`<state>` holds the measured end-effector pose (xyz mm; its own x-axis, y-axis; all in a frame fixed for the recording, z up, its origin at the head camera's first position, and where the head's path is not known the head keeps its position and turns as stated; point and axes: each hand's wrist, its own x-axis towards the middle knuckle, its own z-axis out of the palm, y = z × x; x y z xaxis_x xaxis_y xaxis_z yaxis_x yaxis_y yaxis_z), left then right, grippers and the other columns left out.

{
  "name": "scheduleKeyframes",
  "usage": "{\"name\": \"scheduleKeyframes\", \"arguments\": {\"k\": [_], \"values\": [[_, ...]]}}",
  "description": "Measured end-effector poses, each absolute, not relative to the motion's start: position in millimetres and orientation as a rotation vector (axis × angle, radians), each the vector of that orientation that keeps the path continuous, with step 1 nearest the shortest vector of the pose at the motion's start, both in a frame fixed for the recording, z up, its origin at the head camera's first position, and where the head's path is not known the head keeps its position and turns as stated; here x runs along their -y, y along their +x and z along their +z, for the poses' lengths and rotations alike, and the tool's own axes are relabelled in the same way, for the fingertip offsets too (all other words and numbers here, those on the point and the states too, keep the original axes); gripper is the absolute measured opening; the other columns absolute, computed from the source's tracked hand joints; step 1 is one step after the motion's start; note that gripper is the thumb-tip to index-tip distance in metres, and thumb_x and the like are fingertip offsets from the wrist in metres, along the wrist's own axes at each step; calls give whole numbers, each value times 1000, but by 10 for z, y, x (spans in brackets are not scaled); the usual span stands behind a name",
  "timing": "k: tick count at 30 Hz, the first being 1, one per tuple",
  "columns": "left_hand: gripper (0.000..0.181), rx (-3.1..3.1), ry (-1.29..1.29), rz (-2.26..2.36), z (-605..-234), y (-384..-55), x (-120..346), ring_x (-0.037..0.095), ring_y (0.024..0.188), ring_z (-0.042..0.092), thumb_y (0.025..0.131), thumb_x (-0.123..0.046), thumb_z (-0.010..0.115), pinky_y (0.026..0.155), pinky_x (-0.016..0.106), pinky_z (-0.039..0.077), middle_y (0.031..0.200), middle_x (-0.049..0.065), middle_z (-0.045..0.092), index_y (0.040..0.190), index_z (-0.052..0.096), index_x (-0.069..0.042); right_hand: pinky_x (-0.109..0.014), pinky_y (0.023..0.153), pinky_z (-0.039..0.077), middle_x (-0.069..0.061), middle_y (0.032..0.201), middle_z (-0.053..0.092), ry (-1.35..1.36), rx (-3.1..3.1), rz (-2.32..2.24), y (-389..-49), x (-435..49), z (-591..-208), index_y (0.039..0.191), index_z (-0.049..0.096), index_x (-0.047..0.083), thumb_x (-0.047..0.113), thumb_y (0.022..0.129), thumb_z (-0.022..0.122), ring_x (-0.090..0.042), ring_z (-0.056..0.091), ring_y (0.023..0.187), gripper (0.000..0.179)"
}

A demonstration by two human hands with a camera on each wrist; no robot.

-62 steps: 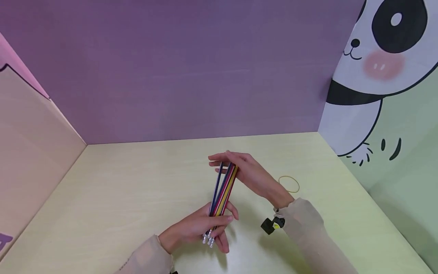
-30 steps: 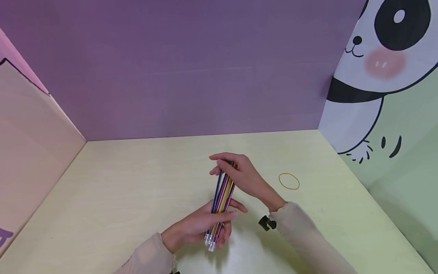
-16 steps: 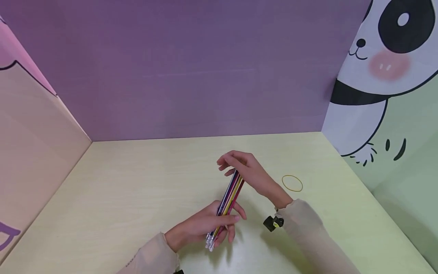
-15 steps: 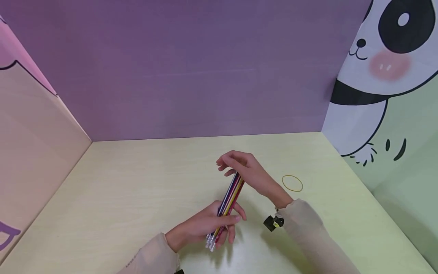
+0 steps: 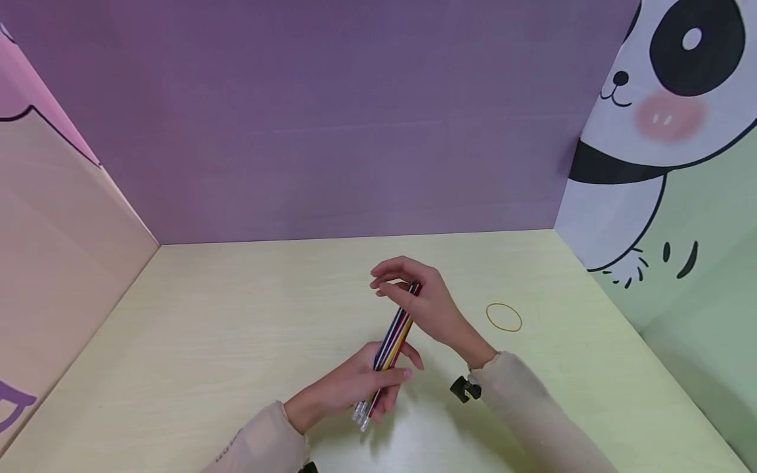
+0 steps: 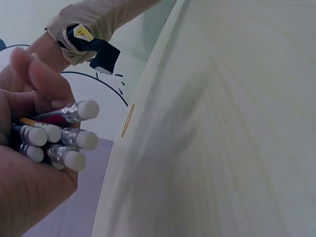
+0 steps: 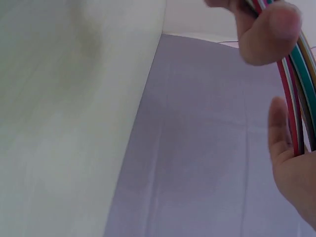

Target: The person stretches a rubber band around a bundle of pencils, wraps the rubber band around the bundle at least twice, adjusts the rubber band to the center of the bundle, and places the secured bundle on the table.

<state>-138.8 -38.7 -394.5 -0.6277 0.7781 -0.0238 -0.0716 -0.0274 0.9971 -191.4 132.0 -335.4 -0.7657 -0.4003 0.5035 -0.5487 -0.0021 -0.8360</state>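
Note:
In the head view a bundle of pencils (image 5: pixel 393 343) slants between my two hands, clear of each other's fingertips. My left hand (image 5: pixel 363 381) grips its lower part, thumb across the front. White erasers in silver ferrules (image 6: pixel 74 140) stick out below that hand, at uneven depths in the left wrist view. At the upper ends my right hand (image 5: pixel 428 302) holds the pencils, thumb in front and fingers beyond. Striped red, green and dark barrels run between the hands in the right wrist view, where part of the right hand (image 7: pixel 298 182) shows at the edge.
A thin yellow rubber band (image 5: pixel 504 330) lies on the pale table (image 5: pixel 236 328), right of the hands. A purple wall (image 5: pixel 355 131) closes the back. Side panels stand left and right, the right one bearing a panda picture (image 5: pixel 668 118).
The pencils, spread apart at their tops earlier, now lie closer together and lean more to the right. The right thumb has shifted across the bundle's upper end. The left hand keeps its hold.

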Motion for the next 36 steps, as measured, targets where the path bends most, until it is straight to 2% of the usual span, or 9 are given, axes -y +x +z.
{"name": "scheduleKeyframes", "arguments": {"k": [6,12,17,21,28,36], "values": [[26,-1620,779,1747,-3930,-1426,400,12,38,45,102,-15,56,40,26,43,54,4,51,120,52,3,-34,87,57,1,116,68,1012,2279,1550,-1878,-1356,-3316,119,67,12,11,92,71,-17,66,100,27],[27,-1683,738,1724,-3950,-1438,413,11,38,47,102,-20,58,40,25,43,53,2,53,119,57,1,-29,80,56,4,108,74,1005,2434,1546,-1885,-1386,-3303,121,71,16,16,95,68,-9,70,94,26],[39,-1733,752,1679,-3945,-1441,411,13,35,47,105,-34,50,39,26,41,50,4,52,121,59,1,-31,76,57,1,96,76,1046,2400,1659,-1869,-1357,-3298,117,72,17,15,95,68,-14,73,87,23],[44,-1758,718,1673,-3931,-1446,413,15,34,47,106,-42,45,38,26,42,49,5,51,114,63,-2,-35,75,59,-3,89,75,1112,2373,1785,-1836,-1305,-3312,116,69,16,14,95,68,-23,74,80,21],[42,-1711,740,1712,-3916,-1446,426,15,34,47,107,-37,45,37,27,41,48,5,49,106,62,2,-35,62,60,-4,75,72,1142,2292,1755,-1807,-1251,-3320,105,67,14,13,97,66,-17,72,64,8],[30,-1561,719,1738,-3900,-1420,424,10,34,45,103,-27,56,38,23,38,47,-1,47,106,58,3,-40,57,60,-12,73,71,1050,2259,1920,-1801,-1265,-3309,96,68,8,12,94,69,-26,72,61,5]]}}
